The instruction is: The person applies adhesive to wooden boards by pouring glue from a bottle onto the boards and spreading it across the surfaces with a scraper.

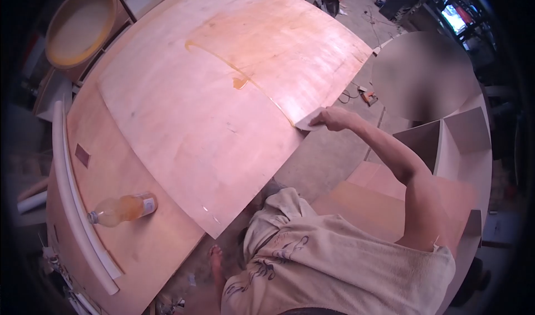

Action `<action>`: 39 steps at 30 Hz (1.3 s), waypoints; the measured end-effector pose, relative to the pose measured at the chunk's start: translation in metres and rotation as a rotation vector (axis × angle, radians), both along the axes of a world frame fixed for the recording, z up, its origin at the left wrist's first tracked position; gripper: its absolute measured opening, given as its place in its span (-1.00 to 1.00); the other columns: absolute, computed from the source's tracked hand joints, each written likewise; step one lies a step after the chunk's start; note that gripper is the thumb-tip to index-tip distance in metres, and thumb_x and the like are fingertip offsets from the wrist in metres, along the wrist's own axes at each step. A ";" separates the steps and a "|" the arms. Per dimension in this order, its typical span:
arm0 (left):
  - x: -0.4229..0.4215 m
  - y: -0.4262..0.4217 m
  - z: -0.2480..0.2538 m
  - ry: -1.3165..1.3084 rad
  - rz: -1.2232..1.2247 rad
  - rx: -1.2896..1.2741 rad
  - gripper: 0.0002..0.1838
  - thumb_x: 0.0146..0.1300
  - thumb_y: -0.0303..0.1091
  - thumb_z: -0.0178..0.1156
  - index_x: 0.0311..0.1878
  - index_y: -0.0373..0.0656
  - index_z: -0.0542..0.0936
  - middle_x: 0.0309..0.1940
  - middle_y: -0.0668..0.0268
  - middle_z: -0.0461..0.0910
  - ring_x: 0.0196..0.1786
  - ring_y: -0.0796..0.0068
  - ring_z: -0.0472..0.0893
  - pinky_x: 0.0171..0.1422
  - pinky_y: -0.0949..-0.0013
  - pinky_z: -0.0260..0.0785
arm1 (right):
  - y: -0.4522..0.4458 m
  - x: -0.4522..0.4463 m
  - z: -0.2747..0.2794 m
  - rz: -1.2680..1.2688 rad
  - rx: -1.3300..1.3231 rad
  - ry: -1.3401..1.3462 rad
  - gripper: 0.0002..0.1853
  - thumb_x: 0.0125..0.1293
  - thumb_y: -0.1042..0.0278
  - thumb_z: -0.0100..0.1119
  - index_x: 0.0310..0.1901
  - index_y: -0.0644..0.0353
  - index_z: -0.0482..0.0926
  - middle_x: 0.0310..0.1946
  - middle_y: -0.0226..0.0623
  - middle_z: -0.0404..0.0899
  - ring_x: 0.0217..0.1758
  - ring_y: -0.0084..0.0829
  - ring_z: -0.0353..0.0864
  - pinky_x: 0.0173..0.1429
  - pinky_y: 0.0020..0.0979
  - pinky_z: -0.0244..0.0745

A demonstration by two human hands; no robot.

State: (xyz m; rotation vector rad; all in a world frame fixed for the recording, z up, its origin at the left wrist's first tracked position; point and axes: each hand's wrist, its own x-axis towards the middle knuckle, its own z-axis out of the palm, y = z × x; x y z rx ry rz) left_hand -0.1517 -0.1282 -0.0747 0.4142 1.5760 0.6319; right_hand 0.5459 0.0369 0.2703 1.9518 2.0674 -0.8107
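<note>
My right hand [334, 119] is closed on a flat pale spreader [308, 119], which rests at the near right edge of a large light wooden sheet [184, 131]. A thin line of amber liquid [245, 75] runs across the sheet to the spreader, with a small blob beside it. The upper part of the sheet looks wet and yellowish. My left hand is not in view.
A clear bottle with orange liquid [125, 209] lies on the wooden board [161, 242] at the left, near long pale strips [83, 203]. Round-rimmed piece [81, 28] at upper left. Open cabinet box [460, 142] at right; orange tool [368, 97] and cables on the floor.
</note>
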 end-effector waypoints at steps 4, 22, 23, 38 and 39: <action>0.006 -0.006 -0.017 -0.004 -0.201 -0.074 -0.77 0.33 -0.07 0.12 -0.10 0.05 0.54 -0.46 0.48 0.54 -0.54 0.62 0.48 -0.55 0.58 0.12 | -0.024 -0.003 0.028 0.007 -0.149 -0.027 -0.51 0.00 0.62 0.10 0.03 0.02 0.61 -0.19 -0.08 0.64 -0.08 -0.10 0.61 -0.02 -0.23 0.49; 0.100 -0.057 0.086 0.196 0.192 -0.324 -0.65 0.32 -0.15 0.01 0.14 0.03 0.51 -0.09 0.36 0.60 -0.16 0.42 0.58 -0.13 0.33 0.33 | 0.468 -0.090 0.010 0.197 0.543 0.153 -0.65 0.22 0.51 0.05 0.04 0.09 0.61 -0.20 -0.01 0.64 -0.16 -0.10 0.63 -0.06 -0.22 0.49; 0.105 -0.062 0.092 0.210 0.239 -0.356 -0.64 0.32 -0.14 0.01 0.13 0.04 0.51 -0.09 0.36 0.60 -0.15 0.41 0.58 -0.12 0.32 0.33 | 0.495 -0.099 -0.008 0.192 0.542 0.115 -0.64 0.22 0.53 0.02 0.04 0.08 0.61 -0.20 -0.01 0.64 -0.14 -0.09 0.63 -0.06 -0.20 0.49; 0.197 -0.135 0.122 0.120 0.332 -0.527 -0.64 0.33 -0.06 0.03 0.11 0.06 0.53 -0.13 0.35 0.59 -0.11 0.41 0.55 -0.12 0.29 0.34 | 0.620 -0.113 -0.072 0.364 0.329 -0.041 -0.68 0.18 0.28 0.08 -0.03 -0.01 0.67 -0.17 -0.16 0.67 -0.11 -0.15 0.65 -0.02 -0.20 0.53; 0.191 -0.129 0.120 0.119 0.310 -0.502 -0.64 0.33 -0.06 0.04 0.10 0.05 0.53 -0.14 0.36 0.59 -0.12 0.42 0.55 -0.13 0.30 0.34 | 0.598 -0.109 -0.068 0.373 0.310 -0.056 -0.69 0.19 0.29 0.09 -0.04 -0.01 0.67 -0.17 -0.16 0.67 -0.11 -0.14 0.65 -0.02 -0.21 0.52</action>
